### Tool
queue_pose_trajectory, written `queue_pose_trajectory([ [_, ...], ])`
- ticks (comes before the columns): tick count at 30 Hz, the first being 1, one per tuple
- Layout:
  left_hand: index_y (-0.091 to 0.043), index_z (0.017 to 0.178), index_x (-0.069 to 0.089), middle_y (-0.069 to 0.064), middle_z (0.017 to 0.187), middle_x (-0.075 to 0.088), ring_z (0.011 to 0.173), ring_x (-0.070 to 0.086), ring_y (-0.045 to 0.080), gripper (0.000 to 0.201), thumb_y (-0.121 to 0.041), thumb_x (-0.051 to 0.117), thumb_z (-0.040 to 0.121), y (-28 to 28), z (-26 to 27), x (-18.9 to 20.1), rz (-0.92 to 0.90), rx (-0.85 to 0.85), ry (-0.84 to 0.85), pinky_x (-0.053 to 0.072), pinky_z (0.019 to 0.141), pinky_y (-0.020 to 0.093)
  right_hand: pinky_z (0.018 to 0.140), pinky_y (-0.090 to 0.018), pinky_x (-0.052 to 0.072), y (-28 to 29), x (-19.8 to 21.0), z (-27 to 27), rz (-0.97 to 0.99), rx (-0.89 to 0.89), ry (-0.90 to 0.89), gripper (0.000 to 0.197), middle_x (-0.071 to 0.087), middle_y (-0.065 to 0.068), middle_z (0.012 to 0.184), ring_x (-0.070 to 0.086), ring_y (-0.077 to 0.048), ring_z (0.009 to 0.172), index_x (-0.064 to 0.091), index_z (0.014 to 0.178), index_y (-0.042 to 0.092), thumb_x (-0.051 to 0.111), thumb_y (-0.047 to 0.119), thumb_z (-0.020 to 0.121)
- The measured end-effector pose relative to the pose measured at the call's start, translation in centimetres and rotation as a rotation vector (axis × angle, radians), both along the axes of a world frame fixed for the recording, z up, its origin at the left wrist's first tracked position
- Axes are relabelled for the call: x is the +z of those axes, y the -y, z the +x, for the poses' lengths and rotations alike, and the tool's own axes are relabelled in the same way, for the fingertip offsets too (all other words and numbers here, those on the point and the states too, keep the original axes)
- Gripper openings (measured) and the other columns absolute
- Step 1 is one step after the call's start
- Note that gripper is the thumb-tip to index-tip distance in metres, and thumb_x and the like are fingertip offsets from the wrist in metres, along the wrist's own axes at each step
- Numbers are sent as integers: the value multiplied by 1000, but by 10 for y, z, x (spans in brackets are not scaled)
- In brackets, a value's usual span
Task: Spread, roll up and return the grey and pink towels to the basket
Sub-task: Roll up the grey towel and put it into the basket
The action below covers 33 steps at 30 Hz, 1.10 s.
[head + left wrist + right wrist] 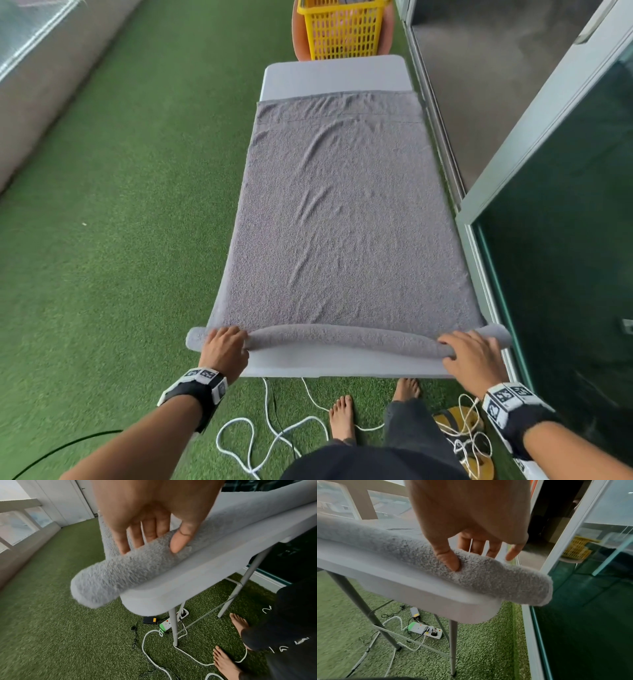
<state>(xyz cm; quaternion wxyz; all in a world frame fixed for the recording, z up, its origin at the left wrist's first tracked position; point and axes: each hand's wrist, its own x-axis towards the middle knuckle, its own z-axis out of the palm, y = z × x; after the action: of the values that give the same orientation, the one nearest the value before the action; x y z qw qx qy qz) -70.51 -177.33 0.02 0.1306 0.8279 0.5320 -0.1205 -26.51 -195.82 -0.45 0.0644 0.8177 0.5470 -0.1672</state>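
Observation:
The grey towel (342, 212) lies spread along a long grey table (332, 77), and its near end is wound into a thin roll (342, 337). My left hand (227, 337) grips the roll's left end (111, 577), with the fingers over the top and the thumb on the near side. At the roll's right end (496, 577) my right hand (469, 346) holds on, its thumb dented into the cloth. Both ends of the roll stick out past the table's sides. The yellow basket (342, 31) stands beyond the far end, and something pinkish shows through its mesh.
A glass sliding door and its frame (513, 178) run close along the table's right side. White cables (274, 435) and yellow sandals (459, 421) lie on the green turf by my bare feet. A power strip (426, 630) sits under the table.

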Motion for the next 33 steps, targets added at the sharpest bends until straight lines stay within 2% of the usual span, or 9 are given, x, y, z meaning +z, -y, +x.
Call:
queue_pose_trajectory([
  [4,-19,102,66,-2,105,65,101,59,19,25,-29,46,91,2,12,3,-58,-69,11,43,85,31,94,-36,30,0,9,20,-43,-11,18,17,64,18,105,54,-7,99,64,99,38,51,35,89],
  [8,-5,131,52,13,128,59,117,55,31,62,-27,13,87,-1,13,-5,35,-6,78,41,101,42,105,-46,34,5,-2,22,284,-96,-34,36,57,2,138,53,-21,126,58,132,23,43,31,101],
  [12,-5,136,51,14,136,55,127,51,33,60,-41,58,89,18,10,-22,32,-75,61,33,108,49,115,-49,24,23,-17,15,124,-27,-45,61,42,8,149,36,-20,142,43,145,26,66,40,90],
  [17,-17,101,63,0,95,67,87,63,24,44,-28,83,64,11,24,-8,58,-24,41,50,78,42,91,-45,41,-2,-3,32,13,0,68,59,66,5,114,59,-22,104,63,116,27,80,7,63],
  [21,-19,96,63,-1,98,66,95,60,25,22,-28,63,77,-2,36,-9,75,-1,49,43,85,40,100,-37,30,-32,5,46,6,17,126,43,60,10,121,54,-14,112,61,123,34,63,17,83],
  [24,-17,119,58,5,124,61,115,53,27,54,-33,22,83,-14,39,-8,73,51,93,34,104,43,104,-47,30,-36,7,48,154,-44,84,52,53,-3,137,51,-23,123,56,135,24,62,13,85],
  [28,-11,148,32,8,153,36,142,30,27,65,-35,10,91,-15,39,-15,27,73,130,9,118,47,113,-50,28,-30,-4,41,130,13,62,61,41,-3,151,40,-23,138,44,145,20,61,18,87],
  [30,-12,139,45,7,142,51,134,44,27,56,-42,36,93,-8,36,-22,-9,-19,105,23,116,50,114,-45,27,-23,-8,34,33,9,41,60,48,1,146,42,-20,136,48,142,23,64,20,84],
  [33,-15,109,63,3,106,67,99,64,26,40,-7,70,70,-5,33,-22,36,-42,132,45,98,44,101,-42,38,-19,-5,29,44,-27,17,49,64,1,120,57,-23,115,62,121,22,75,15,74],
])
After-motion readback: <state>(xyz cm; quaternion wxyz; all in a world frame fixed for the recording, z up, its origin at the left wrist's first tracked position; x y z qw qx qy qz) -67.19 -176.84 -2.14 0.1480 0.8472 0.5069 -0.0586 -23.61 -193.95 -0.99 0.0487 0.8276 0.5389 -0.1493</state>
